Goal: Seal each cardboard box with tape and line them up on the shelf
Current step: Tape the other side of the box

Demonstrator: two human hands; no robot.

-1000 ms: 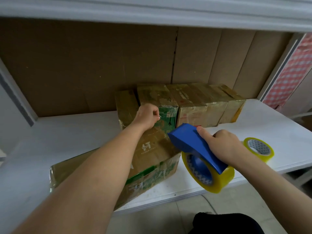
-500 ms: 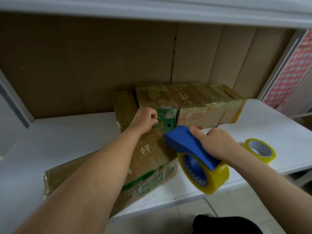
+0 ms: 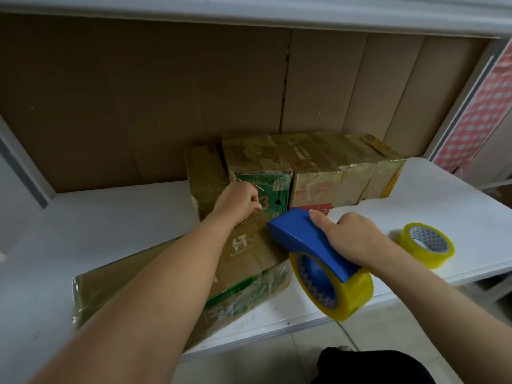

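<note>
Head view: the left hand point(image 3: 238, 202) pinches clear tape at the far end of the cardboard box point(image 3: 177, 284) lying diagonally on the shelf point(image 3: 432, 206), while the right hand point(image 3: 352, 239), its grip wrapped around the blue tape dispenser point(image 3: 313, 242), sits just right of the box, nearer its top seam.

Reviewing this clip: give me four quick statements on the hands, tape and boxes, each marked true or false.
1. The right hand grips the blue tape dispenser. True.
2. The spare tape roll sits on top of a box. False: it lies on the white shelf, to the right.
3. The left hand rests at the far end of the front box. True.
4. The row of boxes at the back is untaped. False: glossy tape covers them.
</note>
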